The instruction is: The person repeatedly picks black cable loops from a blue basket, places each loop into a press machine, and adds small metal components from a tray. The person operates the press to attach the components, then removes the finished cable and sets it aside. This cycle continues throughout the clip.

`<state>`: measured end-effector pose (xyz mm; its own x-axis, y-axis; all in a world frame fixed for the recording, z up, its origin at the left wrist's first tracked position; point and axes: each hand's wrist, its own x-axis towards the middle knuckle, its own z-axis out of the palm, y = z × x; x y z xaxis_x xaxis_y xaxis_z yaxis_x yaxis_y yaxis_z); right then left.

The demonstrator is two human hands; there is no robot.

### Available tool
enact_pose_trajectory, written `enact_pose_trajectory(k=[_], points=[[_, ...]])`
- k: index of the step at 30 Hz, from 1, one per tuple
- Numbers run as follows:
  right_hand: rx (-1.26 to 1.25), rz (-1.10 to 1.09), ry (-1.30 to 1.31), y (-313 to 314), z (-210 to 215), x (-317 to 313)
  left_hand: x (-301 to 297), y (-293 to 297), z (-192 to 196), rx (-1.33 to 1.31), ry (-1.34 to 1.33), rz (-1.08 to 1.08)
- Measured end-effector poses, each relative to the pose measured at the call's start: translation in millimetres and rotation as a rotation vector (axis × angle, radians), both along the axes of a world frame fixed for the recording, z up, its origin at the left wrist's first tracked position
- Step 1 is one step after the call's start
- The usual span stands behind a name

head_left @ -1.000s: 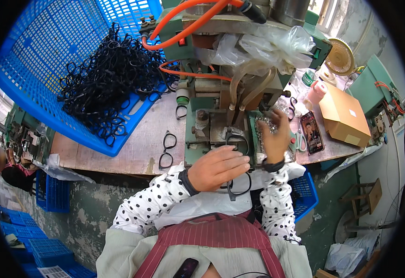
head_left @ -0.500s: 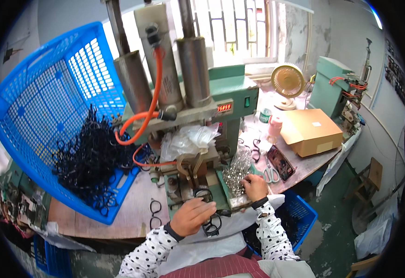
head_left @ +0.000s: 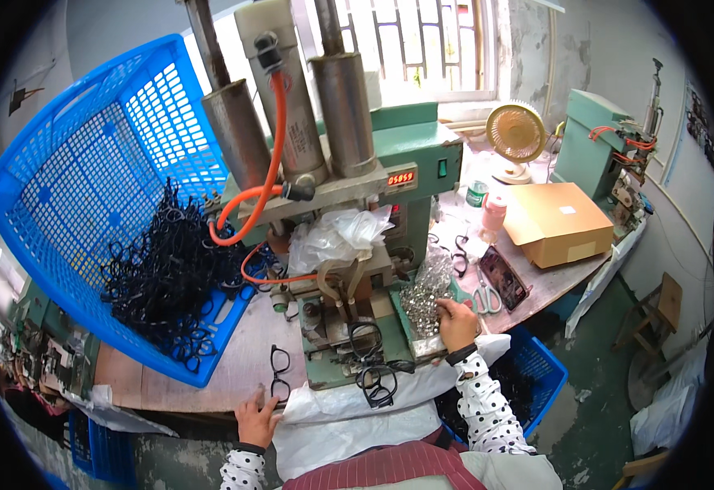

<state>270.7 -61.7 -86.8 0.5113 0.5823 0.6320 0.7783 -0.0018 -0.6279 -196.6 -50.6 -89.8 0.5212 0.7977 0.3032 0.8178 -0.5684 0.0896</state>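
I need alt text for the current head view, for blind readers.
A person's right hand is at small, shiny metal parts beside a green metal machine, while the left hand is by a black eyeglass frame on the pinkish table. At left, a blue plastic basket holds heaped black frames.

A black eyeglass frame (head_left: 276, 375) lies on the tabletop (head_left: 247, 347); silvery parts (head_left: 422, 310) sit heaped.

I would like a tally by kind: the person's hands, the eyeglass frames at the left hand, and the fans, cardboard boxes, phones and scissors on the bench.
Hands: 2 (left hand, right hand)
Eyeglass frame at the left hand: 1
Fan: 1
Cardboard box: 1
Phone: 1
Scissors: 1
Total: 7
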Motion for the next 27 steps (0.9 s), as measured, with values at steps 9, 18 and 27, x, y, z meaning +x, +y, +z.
enact_pose_trajectory(k=[9,18,27], points=[[-0.076,-0.083,-0.2,-5,24,-10,-27,32,9,-0.121,-0.478,-0.038],[-0.058,0.054,-0.148,13,43,-26,67,115,-36,-0.446,-1.345,0.105],[-0.04,0.526,0.519,1,120,-97,104,95,14,-0.398,-1.315,0.069]])
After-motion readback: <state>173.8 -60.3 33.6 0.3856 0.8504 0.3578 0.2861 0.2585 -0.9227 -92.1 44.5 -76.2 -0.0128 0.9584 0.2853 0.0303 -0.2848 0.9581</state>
